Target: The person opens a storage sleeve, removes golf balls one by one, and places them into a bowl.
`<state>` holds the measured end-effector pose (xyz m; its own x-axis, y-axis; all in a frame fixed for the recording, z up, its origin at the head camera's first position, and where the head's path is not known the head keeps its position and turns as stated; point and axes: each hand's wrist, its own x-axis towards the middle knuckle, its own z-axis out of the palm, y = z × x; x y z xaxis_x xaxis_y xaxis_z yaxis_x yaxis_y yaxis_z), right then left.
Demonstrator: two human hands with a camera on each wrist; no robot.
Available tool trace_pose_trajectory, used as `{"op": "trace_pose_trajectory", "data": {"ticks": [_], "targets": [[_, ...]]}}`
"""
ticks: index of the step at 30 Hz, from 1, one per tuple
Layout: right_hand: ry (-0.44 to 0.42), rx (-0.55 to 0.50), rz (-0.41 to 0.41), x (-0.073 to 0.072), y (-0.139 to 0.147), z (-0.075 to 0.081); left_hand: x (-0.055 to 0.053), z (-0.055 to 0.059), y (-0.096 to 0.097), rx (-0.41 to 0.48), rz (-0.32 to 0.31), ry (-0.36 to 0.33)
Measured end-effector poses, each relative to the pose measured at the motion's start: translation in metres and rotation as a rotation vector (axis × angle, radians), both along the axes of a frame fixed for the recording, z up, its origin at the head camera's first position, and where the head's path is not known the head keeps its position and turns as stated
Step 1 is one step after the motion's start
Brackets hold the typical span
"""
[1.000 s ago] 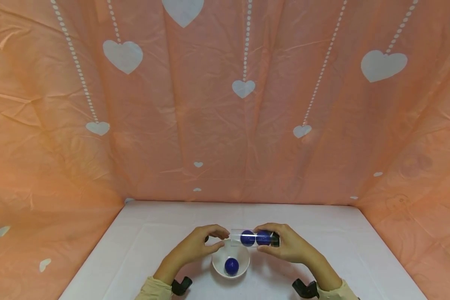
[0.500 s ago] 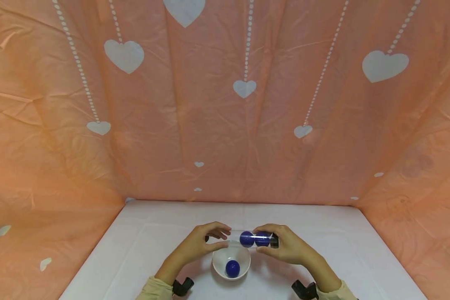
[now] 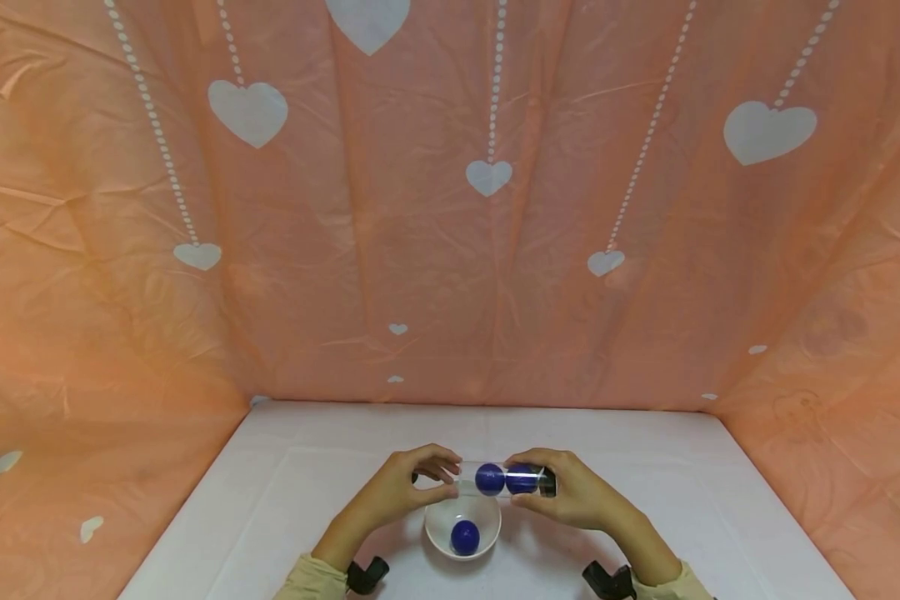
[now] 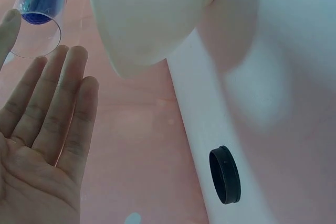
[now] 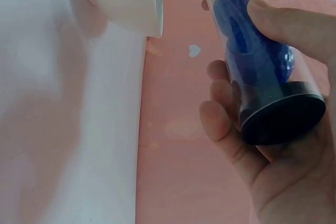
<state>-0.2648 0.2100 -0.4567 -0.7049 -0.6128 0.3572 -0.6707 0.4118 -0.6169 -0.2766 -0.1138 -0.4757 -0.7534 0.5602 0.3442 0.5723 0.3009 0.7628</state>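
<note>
My right hand grips a clear plastic tube by its black-capped end, thumb on one side and fingers on the other. The tube lies level, with two blue balls inside; its uncapped end points left. At that end is my left hand, its fingers nearly straight and its thumb overlapping the rim in the left wrist view. Below the tube stands a white bowl holding one blue ball.
A loose black cap stands on edge on the white table, mostly hidden behind my left hand in the head view. Orange sheeting with white hearts rises behind and at both sides of the table.
The two balls in the tube have slid slightly left towards its uncapped end. Both hands stay almost where they were, and the ball in the bowl has barely shifted.
</note>
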Motion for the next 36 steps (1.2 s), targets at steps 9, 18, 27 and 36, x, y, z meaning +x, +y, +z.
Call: {"op": "trace_pose_trajectory", "data": {"ticks": [9,18,27,36], "targets": [[0.028,0.046,-0.023,-0.0008,-0.0001,0.0006,0.0003,-0.0013,0.0008,0.012,0.003,-0.005],[-0.003,0.059,-0.028,0.0,0.0001,0.001,0.0004,-0.0022,0.0014,0.012,-0.004,0.012],[-0.015,0.022,-0.006,-0.0004,0.0006,-0.0004,0.0008,-0.0018,0.0013,-0.003,0.006,0.001],[-0.015,0.049,-0.027,0.001,0.0011,0.0009,0.0003,-0.0009,0.0013,-0.02,0.024,-0.007]]}}
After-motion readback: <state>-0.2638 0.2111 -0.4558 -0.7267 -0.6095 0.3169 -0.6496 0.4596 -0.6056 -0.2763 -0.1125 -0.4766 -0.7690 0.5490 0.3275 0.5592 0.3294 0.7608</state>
